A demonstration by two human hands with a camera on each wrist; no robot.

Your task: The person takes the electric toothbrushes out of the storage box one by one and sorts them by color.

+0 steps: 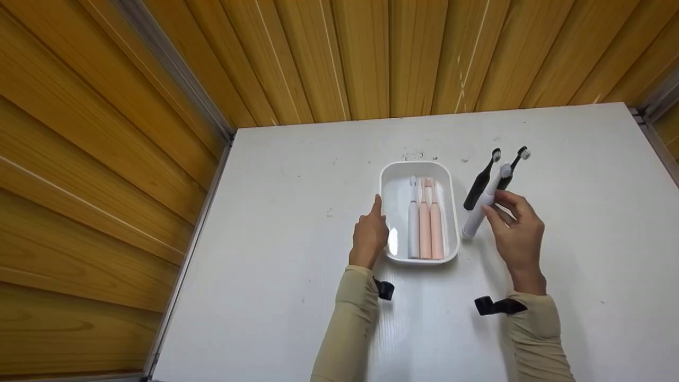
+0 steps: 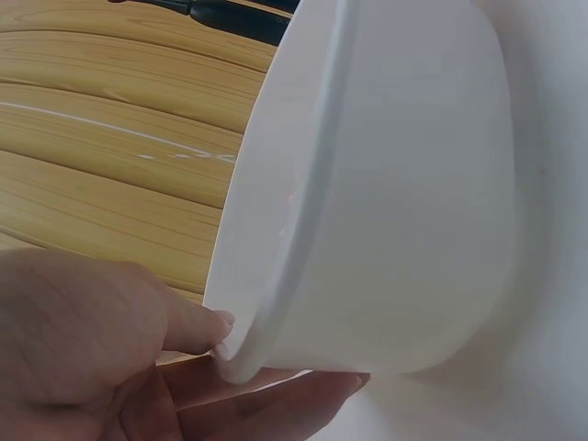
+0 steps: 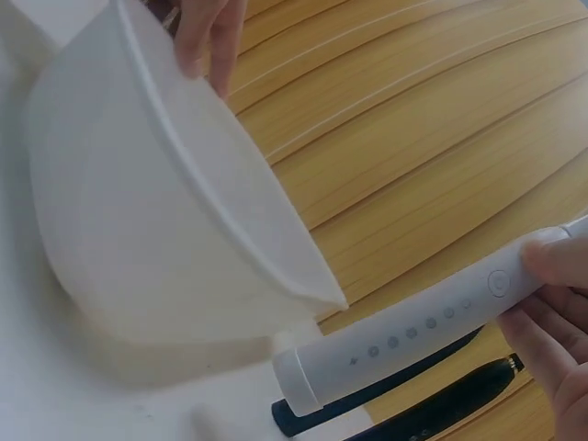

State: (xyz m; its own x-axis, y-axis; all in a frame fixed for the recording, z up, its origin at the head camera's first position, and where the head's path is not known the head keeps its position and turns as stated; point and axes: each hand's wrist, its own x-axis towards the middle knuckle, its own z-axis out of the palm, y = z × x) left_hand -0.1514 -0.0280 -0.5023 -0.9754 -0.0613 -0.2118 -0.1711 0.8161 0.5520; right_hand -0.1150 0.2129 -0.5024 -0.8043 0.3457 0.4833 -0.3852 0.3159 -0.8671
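Note:
My left hand [image 1: 370, 233] grips the left rim of a white plastic bin [image 1: 395, 204], thumb on the inner side and fingers outside, as the left wrist view shows. Inside the bin, one white electric toothbrush [image 1: 414, 228] and two pink electric toothbrushes [image 1: 436, 231] lie side by side, heads away from me. Just right of the bin, my right hand [image 1: 520, 236] pinches another white electric toothbrush [image 3: 413, 317] between thumb and fingers. It slants with its head up and away, its base near the bin's right wall.
Behind the held toothbrush are two black electric toothbrushes [image 1: 479, 183], one partly hidden by it and the hand. The white table [image 1: 276, 223] extends around the bin. Yellow wood-look panels [image 1: 360, 58] stand at the back and left.

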